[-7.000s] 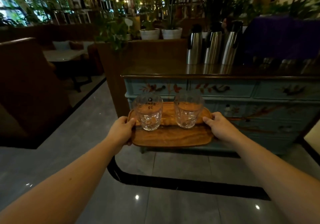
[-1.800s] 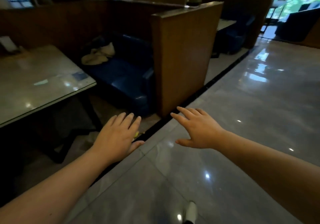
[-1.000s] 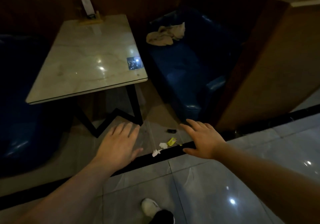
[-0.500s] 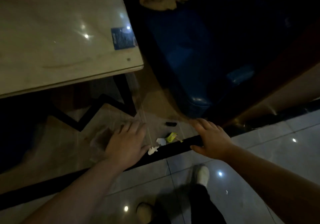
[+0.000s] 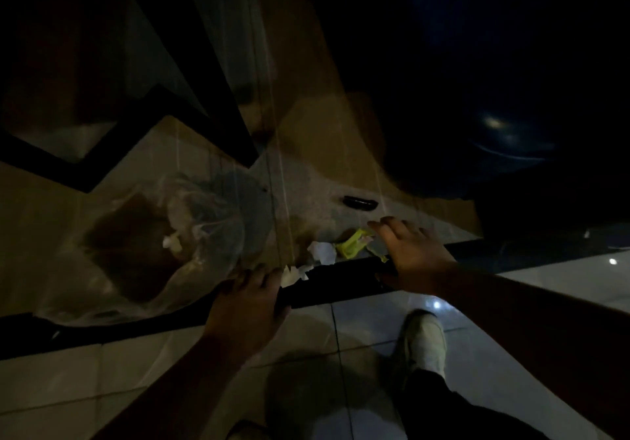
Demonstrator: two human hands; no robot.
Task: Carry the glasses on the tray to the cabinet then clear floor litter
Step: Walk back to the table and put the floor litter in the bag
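Note:
Litter lies on the dim floor by a black border strip [image 5: 334, 272]: a yellow wrapper [image 5: 353, 243], a white paper scrap [image 5: 322, 252], a smaller white scrap [image 5: 293, 274] and a small black object [image 5: 360, 202] farther off. A clear plastic bag [image 5: 160, 245] lies to the left. My right hand [image 5: 409, 257] hovers with fingers spread, its fingertips at the yellow wrapper. My left hand [image 5: 250, 306] is low over the strip, fingers apart, beside the bag's edge and the small white scrap. Neither hand holds anything. The tray and glasses are out of view.
Black table legs [image 5: 191, 88] rise at upper left. A dark blue seat [image 5: 494, 105] fills the upper right. My light shoe [image 5: 424, 344] stands on the glossy grey tile [image 5: 136, 368] below the strip.
Both hands have dropped closer to the floor and the view has tilted down. My right hand has reached the yellow wrapper; my left has come to the bag's edge.

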